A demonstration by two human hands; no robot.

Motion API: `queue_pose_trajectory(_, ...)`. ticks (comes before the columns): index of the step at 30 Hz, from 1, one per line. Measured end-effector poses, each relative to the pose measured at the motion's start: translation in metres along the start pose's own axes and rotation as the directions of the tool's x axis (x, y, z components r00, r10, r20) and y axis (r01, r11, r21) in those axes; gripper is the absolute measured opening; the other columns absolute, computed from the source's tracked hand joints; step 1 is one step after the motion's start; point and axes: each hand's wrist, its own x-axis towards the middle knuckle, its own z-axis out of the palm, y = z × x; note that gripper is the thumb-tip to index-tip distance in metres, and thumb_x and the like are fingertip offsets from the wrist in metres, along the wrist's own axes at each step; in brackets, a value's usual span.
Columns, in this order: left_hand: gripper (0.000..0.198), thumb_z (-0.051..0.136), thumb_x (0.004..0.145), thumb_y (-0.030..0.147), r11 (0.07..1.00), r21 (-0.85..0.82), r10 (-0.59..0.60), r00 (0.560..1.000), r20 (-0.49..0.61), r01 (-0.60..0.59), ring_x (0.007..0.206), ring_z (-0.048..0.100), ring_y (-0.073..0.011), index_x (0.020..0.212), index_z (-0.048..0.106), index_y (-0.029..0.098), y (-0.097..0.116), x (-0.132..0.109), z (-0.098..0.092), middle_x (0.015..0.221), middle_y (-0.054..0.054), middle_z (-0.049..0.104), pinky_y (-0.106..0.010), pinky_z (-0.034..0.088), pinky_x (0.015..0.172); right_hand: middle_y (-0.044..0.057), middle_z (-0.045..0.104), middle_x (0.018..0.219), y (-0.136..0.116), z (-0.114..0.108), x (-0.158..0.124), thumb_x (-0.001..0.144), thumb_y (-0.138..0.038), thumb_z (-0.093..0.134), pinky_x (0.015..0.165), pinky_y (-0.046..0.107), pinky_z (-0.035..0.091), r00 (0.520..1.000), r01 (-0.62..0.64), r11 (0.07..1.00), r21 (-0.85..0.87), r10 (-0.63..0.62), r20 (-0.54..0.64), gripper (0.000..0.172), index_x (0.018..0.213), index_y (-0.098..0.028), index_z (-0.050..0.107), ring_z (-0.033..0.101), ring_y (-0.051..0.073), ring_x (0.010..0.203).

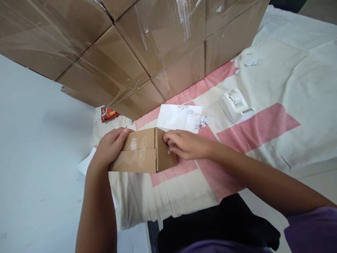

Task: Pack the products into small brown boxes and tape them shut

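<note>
A small brown cardboard box [143, 151], taped along its top seam, lies on a cream and pink cloth [263, 140]. My left hand [109, 147] wraps round the box's left end and holds it. My right hand [185, 144] presses its curled fingers against the box's right face, pinching a tiny white sticker there. Behind the box lies a white paper sheet [180, 117] with several small white labels on it.
A stack of large brown cartons [137, 45] wrapped in clear tape fills the top of the view. A white label dispenser [235, 105] stands to the right on the cloth. A red snack packet [108, 113] lies by the cartons. White floor [34, 158] spreads to the left.
</note>
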Motion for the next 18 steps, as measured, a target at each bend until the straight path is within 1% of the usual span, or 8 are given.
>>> queue_pose_trajectory(5,0.051,0.029,0.099,0.058,0.999,0.034,-0.012,1.0,0.011,0.011,0.104,0.06,-0.0274,0.095,0.068,0.026,0.004,0.0,0.0,0.11,-0.005,0.072,-0.041,0.042,0.092,0.005,0.066,0.098,0.001,-0.001,0.001,0.092,-0.009,0.048,0.074,0.033,0.044,0.996,-0.087,0.996,0.037,0.086,0.029,0.019,0.104,-0.023,0.042,0.06,0.019,0.087)
queue_pose_trajectory(8,0.052,0.029,0.098,0.061,0.999,0.037,-0.008,1.0,0.006,0.008,0.103,0.061,-0.0291,0.092,0.068,0.027,0.005,0.001,0.0,0.108,-0.007,0.073,-0.044,0.043,0.091,0.004,0.068,0.095,0.002,-0.002,0.002,0.091,-0.009,0.049,0.073,0.032,0.043,0.993,-0.112,0.994,0.012,0.112,0.025,0.019,0.103,-0.023,0.042,0.06,0.02,0.087)
queue_pose_trajectory(10,0.053,0.029,0.098,0.062,0.999,0.035,0.004,1.0,0.003,-0.004,0.102,0.062,-0.0294,0.087,0.068,0.028,0.005,0.002,0.001,0.107,-0.007,0.073,-0.044,0.043,0.09,0.002,0.068,0.092,0.003,-0.002,0.001,0.091,-0.009,0.049,0.072,0.031,0.041,0.993,-0.115,0.993,0.01,0.115,0.025,0.021,0.105,-0.023,0.042,0.06,0.019,0.084)
queue_pose_trajectory(12,0.053,0.028,0.098,0.06,0.999,0.04,0.008,1.0,0.01,-0.008,0.101,0.062,-0.0293,0.085,0.067,0.027,0.005,0.003,0.001,0.105,-0.007,0.073,-0.044,0.043,0.09,-0.002,0.065,0.081,0.004,-0.004,0.001,0.093,-0.012,0.05,0.068,0.03,0.038,0.993,-0.116,0.993,0.008,0.115,0.028,0.021,0.108,-0.023,0.041,0.058,0.017,0.075)
queue_pose_trajectory(14,0.053,0.028,0.097,0.06,0.999,0.048,0.005,1.0,0.019,-0.006,0.102,0.061,-0.0289,0.085,0.067,0.026,0.005,0.003,0.001,0.104,-0.007,0.072,-0.044,0.043,0.091,-0.007,0.057,0.069,0.006,-0.007,0.0,0.092,-0.016,0.053,0.063,0.028,0.034,0.991,-0.126,0.992,-0.012,0.126,0.034,0.021,0.108,-0.023,0.042,0.052,0.015,0.064)
queue_pose_trajectory(16,0.054,0.028,0.097,0.06,0.999,0.047,-0.001,1.0,0.016,0.0,0.103,0.061,-0.0283,0.087,0.068,0.025,0.005,0.003,0.001,0.106,-0.006,0.072,-0.042,0.043,0.092,-0.009,0.05,0.063,0.009,-0.01,0.0,0.09,-0.021,0.059,0.06,0.027,0.031,0.989,-0.139,0.99,-0.032,0.141,0.041,0.021,0.106,-0.022,0.046,0.047,0.013,0.058)
queue_pose_trajectory(18,0.055,0.028,0.096,0.062,0.999,0.042,-0.006,1.0,0.007,0.006,0.103,0.061,-0.0275,0.089,0.069,0.025,0.004,0.003,0.002,0.108,-0.005,0.072,-0.04,0.043,0.093,-0.009,0.049,0.062,0.011,-0.012,0.0,0.088,-0.026,0.063,0.059,0.026,0.03,0.989,-0.139,0.989,-0.047,0.141,0.048,0.017,0.099,-0.022,0.051,0.046,0.012,0.057)
